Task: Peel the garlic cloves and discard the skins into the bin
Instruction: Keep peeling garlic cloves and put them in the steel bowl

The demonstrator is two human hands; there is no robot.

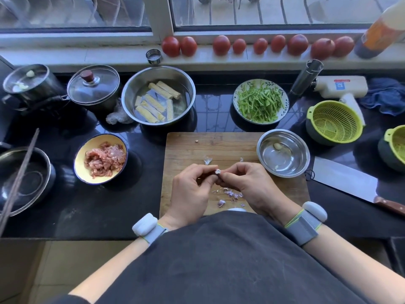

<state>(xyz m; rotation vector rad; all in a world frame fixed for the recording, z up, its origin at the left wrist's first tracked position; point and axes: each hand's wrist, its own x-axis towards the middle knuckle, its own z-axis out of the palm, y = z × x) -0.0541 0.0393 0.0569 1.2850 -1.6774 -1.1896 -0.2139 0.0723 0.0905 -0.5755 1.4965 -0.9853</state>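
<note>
Head view: clove (217,171) pinched between both hands, left hand (192,189) at nine o'clock, right hand (245,185) at three; axis unclear.

Curled fingers hide most of the garlic clove (217,171); the cleaver's handle (392,206) runs off-frame.

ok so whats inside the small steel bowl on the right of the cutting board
The small steel bowl holds one peeled garlic clove near its far side. The rest looks bare apart from reflections. Nothing covers it.
</note>
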